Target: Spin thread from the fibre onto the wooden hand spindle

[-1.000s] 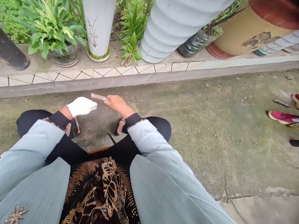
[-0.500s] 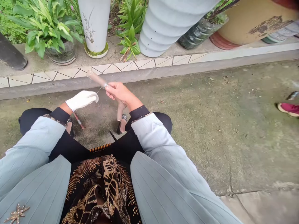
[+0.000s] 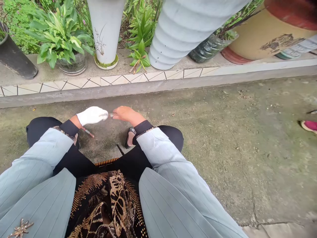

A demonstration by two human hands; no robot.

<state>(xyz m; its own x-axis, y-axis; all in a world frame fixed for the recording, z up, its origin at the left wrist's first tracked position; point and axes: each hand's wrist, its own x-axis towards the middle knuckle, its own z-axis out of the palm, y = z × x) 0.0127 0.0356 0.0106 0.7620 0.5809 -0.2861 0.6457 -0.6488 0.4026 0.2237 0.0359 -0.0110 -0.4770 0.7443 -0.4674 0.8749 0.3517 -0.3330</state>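
My left hand (image 3: pixel 92 115), in a white knit glove, is closed with its fingertips pinched. Half a second ago a thin wire ran to this pinch; the wire itself is too fine to see now. My bare right hand (image 3: pixel 126 114) faces it, fingers curled round a pale handle that the hand now mostly hides. At its fingertips a silvery banded end (image 3: pixel 111 115) shows, close to the glove. Below the left wrist is a reddish stick-like tool (image 3: pixel 88 132) with a pale band, its upper end hidden by the glove and sleeve.
A low tiled ledge (image 3: pixel 114 81) runs across in front, bearing a leafy plant in a clear pot (image 3: pixel 71 66), a tall white pot (image 3: pixel 106 33), a ribbed white pot (image 3: pixel 178 33) and a tan pot (image 3: pixel 262 33). Another person's red shoe (image 3: pixel 309 125) stands at right on the concrete.
My right hand has come down and turned, so the pale handle that pointed up and left is now mostly hidden. Both hands sit lower and closer together. The view has shifted slightly.
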